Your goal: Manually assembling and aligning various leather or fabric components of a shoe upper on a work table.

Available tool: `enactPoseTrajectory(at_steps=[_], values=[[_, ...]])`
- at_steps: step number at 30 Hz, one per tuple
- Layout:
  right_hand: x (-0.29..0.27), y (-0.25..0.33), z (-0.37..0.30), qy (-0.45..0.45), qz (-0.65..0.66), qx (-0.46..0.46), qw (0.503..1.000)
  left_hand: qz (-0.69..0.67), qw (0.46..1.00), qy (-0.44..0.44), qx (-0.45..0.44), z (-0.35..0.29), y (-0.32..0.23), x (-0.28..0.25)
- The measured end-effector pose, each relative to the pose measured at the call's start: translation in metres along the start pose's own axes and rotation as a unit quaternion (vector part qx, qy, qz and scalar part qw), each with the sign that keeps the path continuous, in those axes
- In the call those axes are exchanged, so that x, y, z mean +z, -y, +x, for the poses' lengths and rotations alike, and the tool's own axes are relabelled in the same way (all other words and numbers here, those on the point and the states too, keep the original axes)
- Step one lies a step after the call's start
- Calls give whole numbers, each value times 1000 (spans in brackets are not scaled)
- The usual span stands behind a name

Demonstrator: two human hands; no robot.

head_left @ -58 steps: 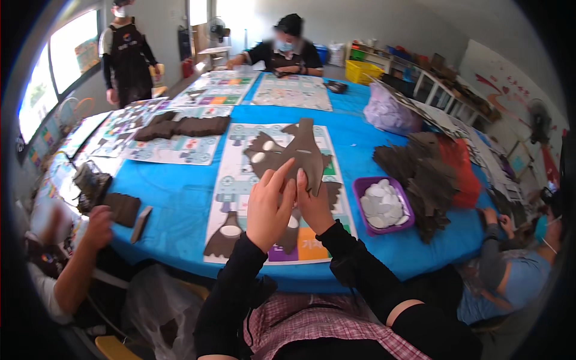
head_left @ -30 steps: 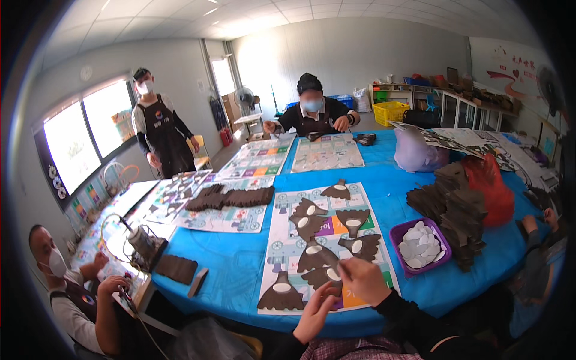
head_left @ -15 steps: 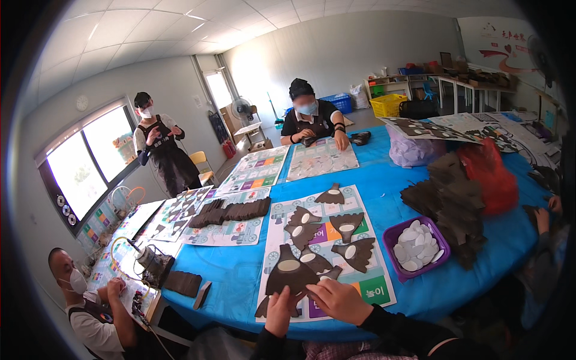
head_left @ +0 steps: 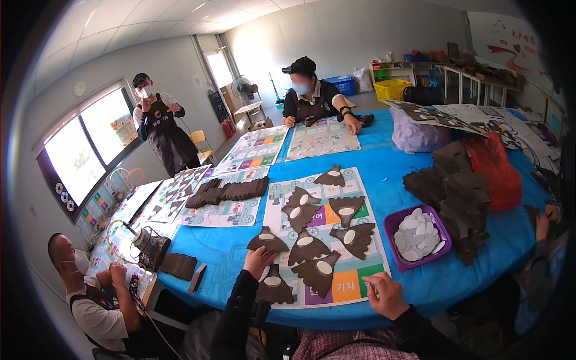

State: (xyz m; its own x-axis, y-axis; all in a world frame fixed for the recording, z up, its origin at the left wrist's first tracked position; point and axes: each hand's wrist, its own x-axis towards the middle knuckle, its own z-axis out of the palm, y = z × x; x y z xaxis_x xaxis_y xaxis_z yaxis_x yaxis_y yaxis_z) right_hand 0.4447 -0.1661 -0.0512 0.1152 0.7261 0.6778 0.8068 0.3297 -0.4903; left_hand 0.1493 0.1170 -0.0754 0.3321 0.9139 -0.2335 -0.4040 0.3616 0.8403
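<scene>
My left hand [head_left: 259, 262] is at the left edge of a printed sheet, its fingers closed on the lower edge of a dark brown fan-shaped piece [head_left: 268, 240]. Whether that piece bears an oval is hidden. Over the sheet's near right part is my right hand [head_left: 387, 296], fingers bent and apart, holding nothing visible. Several similar flat pieces, each with a pale oval, lie about the sheet, including one between my hands [head_left: 316, 275] and one just below my left hand [head_left: 275, 289]. A purple basket [head_left: 393, 255] of white ovals [head_left: 416, 231] stands right of the sheet.
Stacked brown pieces [head_left: 227, 192] lie on another sheet to the left. A brown heap [head_left: 459, 204] and a red plastic bag [head_left: 497, 174] are at right. One person [head_left: 315, 99] sits across the blue table [head_left: 384, 162]; others are at left and at the right edge.
The piece that was between both hands has moved left and away from me, with my left hand at it. My right hand has let go and drawn off to the right.
</scene>
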Motion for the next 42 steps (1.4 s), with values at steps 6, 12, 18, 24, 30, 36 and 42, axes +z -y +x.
enactPoseTrajectory(at_steps=[6, 12, 18, 24, 30, 36, 42], values=[[-3, 1, 2, 38, 24, 20, 999, 42, 998, 19, -34, 6, 0, 11], [0, -4, 1, 28, 45, 4, 999, 287, 939, -149, 122, 15, -4, 3], [1, -1, 2, 31, 54, 4, 998, 507, 838, -121, 160, 31, 3, -50], [1, -2, 2, 30, 58, 6, 998, 681, 677, -157, 232, 27, 10, -47], [1, -5, -1, 29, 45, 1, 999, 688, 682, -137, 205, 14, 2, -39], [-7, -5, -5, -16, 90, 12, 996, 639, 710, -144, 256, -12, -15, -84], [-41, -34, -26, 6, -20, 37, 999, 630, 718, -220, 198, -71, -30, -116]])
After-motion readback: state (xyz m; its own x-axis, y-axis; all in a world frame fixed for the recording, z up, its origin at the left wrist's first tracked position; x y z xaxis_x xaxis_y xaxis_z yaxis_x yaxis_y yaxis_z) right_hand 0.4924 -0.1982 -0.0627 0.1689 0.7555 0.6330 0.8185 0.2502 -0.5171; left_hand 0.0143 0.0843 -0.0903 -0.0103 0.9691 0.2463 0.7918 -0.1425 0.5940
